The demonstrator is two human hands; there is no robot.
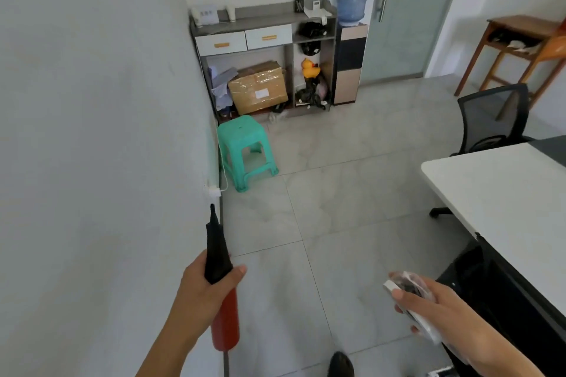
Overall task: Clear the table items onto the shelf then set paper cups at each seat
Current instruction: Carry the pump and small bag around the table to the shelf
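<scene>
- Head view: left hand [208, 281] curled round red-and-black pump [225, 324], black tip jutting past the fingers. Right hand [441, 309] pinches clear-wrapped packet [404, 281]; contents unclear.
- Shelf [263, 17] well ahead of both sets of fingers; table [505, 193] right of the right fingers.
- Advice: skirt green stool [245, 147], lay both on the shelf top's bare middle.

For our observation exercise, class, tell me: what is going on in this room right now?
A person faces the shelf unit across the room, with both hands full. The left hand grips a black-and-red hand pump, and the right hand holds a small plastic-wrapped packet. The white table is close by on the right. Neither item has reached the shelf yet.
</scene>
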